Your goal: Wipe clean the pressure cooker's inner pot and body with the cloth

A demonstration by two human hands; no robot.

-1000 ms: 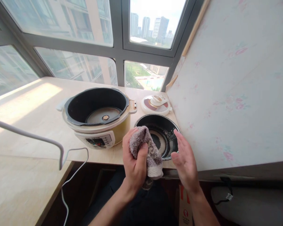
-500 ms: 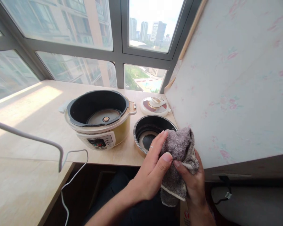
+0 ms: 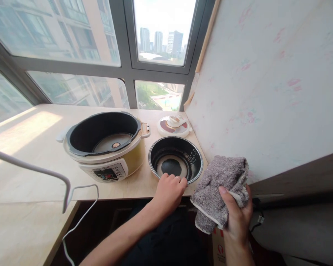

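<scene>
My left hand (image 3: pixel 170 193) is closed over the near rim of a dark inner pot (image 3: pixel 195 162), its fingers curled at the edge and the thumb hidden. The pot stands upright on the wooden surface, with worn patches on its bottom. In my right hand (image 3: pixel 237 216) is a folded grey-brown towel (image 3: pixel 220 181) with pale edging, gripped with the thumb on top and raised just right of the pot. To the left stands a pressure cooker body (image 3: pixel 133 159), uncovered, with a control panel facing me. Behind the pot lies its white and brown lid (image 3: pixel 173 126).
A grey cable (image 3: pixel 36 168) crosses from the left and hangs past the edge of the wooden tabletop (image 3: pixel 22 181). Windows (image 3: pixel 72 68) rise behind, and a flowered wall (image 3: pixel 252 92) bounds the right side. A cardboard box (image 3: pixel 219 245) is below.
My left hand has let go of the towel and moved down-left to the inner pot's rim. The towel, held by my right hand, has shifted right. The view has turned slightly right.
</scene>
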